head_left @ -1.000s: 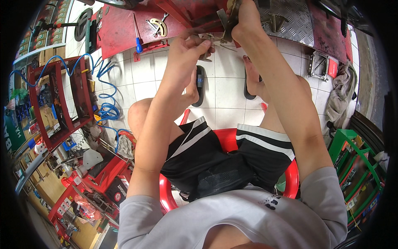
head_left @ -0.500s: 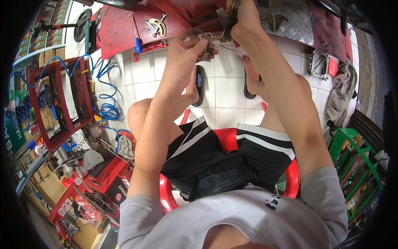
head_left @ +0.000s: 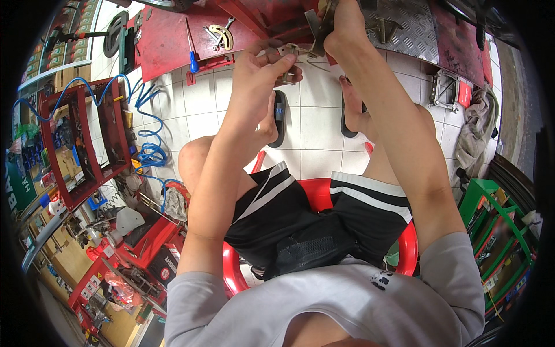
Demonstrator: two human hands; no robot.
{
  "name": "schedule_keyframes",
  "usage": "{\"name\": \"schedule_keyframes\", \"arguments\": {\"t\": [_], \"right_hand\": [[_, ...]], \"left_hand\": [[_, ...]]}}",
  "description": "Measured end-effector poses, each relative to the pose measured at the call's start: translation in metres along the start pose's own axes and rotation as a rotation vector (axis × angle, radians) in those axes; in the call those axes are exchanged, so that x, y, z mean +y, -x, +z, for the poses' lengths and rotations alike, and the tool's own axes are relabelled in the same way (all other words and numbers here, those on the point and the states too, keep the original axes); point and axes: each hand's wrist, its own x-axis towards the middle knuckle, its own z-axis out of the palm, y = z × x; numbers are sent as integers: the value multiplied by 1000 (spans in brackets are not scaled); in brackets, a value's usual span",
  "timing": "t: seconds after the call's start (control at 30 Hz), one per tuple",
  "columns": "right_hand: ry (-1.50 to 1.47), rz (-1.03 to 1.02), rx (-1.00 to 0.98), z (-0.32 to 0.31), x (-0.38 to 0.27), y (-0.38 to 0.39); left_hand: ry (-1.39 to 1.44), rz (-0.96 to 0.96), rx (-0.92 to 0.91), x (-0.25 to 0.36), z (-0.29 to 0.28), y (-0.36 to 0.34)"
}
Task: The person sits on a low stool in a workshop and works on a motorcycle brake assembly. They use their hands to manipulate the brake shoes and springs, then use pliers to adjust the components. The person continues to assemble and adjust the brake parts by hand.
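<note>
My left hand (head_left: 263, 69) is closed around a small metal piece (head_left: 286, 78) just below the red steel frame (head_left: 248, 20) on the bench. My right hand (head_left: 347, 26) reaches to the top edge, against a dark metal bracket (head_left: 318, 29); its fingers are mostly hidden. On the red bench top (head_left: 167, 43) lie a blue-handled screwdriver (head_left: 193, 61), wrenches (head_left: 217, 40) and a curved brass-coloured gauge (head_left: 224, 36). Metal pieces (head_left: 387, 32) sit on a checker plate (head_left: 416, 46) right of my right hand.
A red rack (head_left: 52, 121) with a coiled blue hose (head_left: 153, 156) stands left. A tool cart (head_left: 144, 243) is lower left, a green rack (head_left: 491, 231) right, a cloth (head_left: 474, 130) and metal stand (head_left: 445, 89) upper right. I sit on a red seat (head_left: 407, 248) above tiled floor.
My left fingers and the small piece in them have shifted slightly; my right hand has edged a few pixels to the right. The bench items have stayed in place.
</note>
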Motion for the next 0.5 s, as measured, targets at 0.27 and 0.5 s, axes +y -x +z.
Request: {"name": "schedule_keyframes", "arguments": {"t": [0.27, 0.5], "right_hand": [[-7, 30, 13, 0, -2, 1], [0, 29, 30, 1, -1, 3]], "left_hand": [[-29, -33, 53, 1, 8, 2], [-217, 42, 65, -1, 4, 4]]}}
